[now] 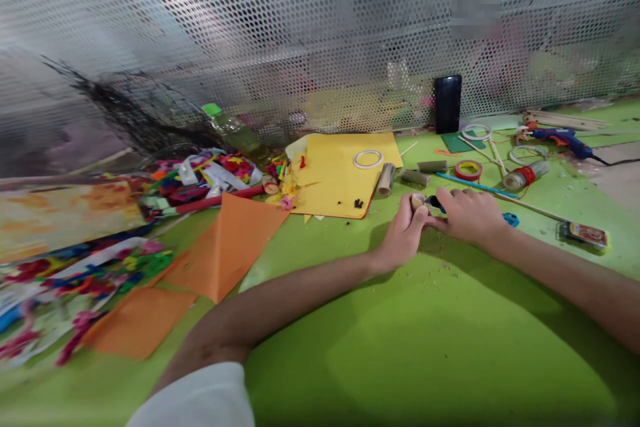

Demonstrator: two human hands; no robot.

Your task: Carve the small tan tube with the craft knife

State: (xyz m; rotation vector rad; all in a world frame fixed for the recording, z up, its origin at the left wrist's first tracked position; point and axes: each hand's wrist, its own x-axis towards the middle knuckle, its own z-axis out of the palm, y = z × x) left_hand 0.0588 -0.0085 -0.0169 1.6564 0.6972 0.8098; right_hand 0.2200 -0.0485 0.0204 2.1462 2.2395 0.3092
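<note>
My left hand [400, 237] is closed around a short brownish tube [419, 201], its pale round end turned up. Close beside it, my right hand [473, 215] grips a tool with a dark blue tip [434, 202] that reaches the tube. Most of this tool is hidden by the fingers, so its kind cannot be made out. A bright blue piece [511, 219] shows behind the right wrist; whether it belongs to the tool is unclear. Small crumbs [445, 267] lie on the green table [400, 354] below the hands. Similar short tubes [387, 178] rest just beyond the left hand.
Yellow sheets [335, 177] and orange paper [235, 240] lie left of the hands, beside colourful scraps [200, 180]. To the right are a red tape roll [469, 169], a glue gun [560, 138] and a small box [585, 234]. A black phone [448, 104] leans on the perforated screen [340, 34].
</note>
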